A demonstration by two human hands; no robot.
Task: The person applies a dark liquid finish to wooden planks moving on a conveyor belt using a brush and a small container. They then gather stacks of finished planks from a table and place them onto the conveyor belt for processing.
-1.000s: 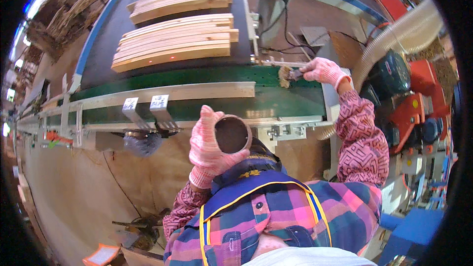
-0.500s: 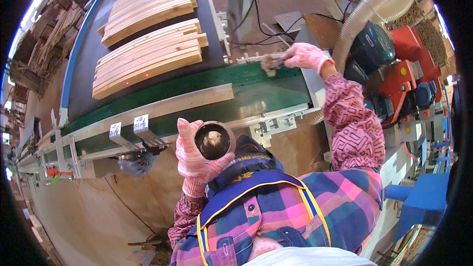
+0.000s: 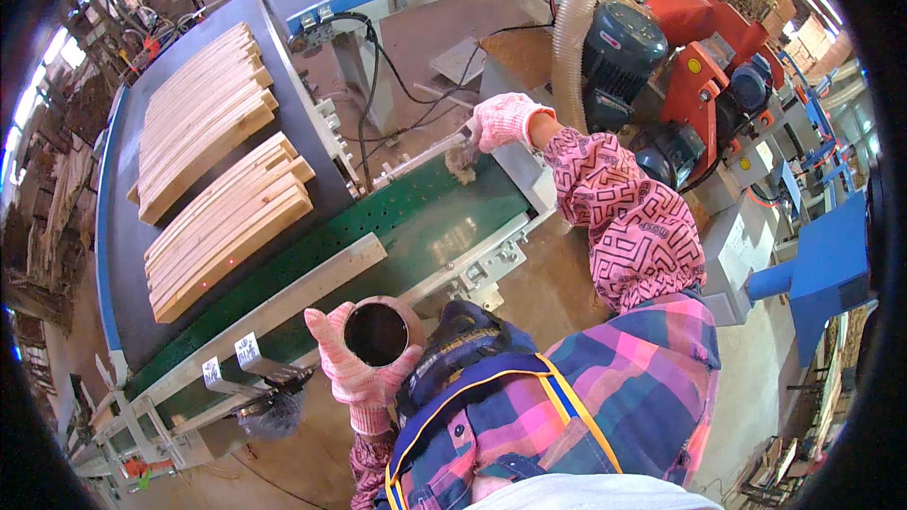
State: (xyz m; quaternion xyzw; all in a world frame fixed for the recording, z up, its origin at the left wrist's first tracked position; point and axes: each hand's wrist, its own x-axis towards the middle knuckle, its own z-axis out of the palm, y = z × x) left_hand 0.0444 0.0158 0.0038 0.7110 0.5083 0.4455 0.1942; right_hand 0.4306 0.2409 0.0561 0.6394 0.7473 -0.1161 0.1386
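Well, brush [image 3: 461,164] near green belt [image 3: 425,215] edge.

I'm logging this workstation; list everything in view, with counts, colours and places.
cup: one, dark inside, in left hand
brush: one, greyish-brown, in right hand
green belt: one, green, centre
dark belt: one, dark grey, upper left
wood-strip stacks: two, pale, on dark belt
metal strip: one, silver, along green belt
brackets: two, silver, green belt's near edge
cables: several, black, beyond green belt
hose: one, translucent, top right
motors: at least three, dark bluish, upper right
machine frame: one, red, beside motors
machine part: one, blue, right
background clutter: too blurred to count
shirt: one, pink-blue plaid, bottom
sleeves: two, pink-black, behind hands
hands: two, gloved in pink-white, centre
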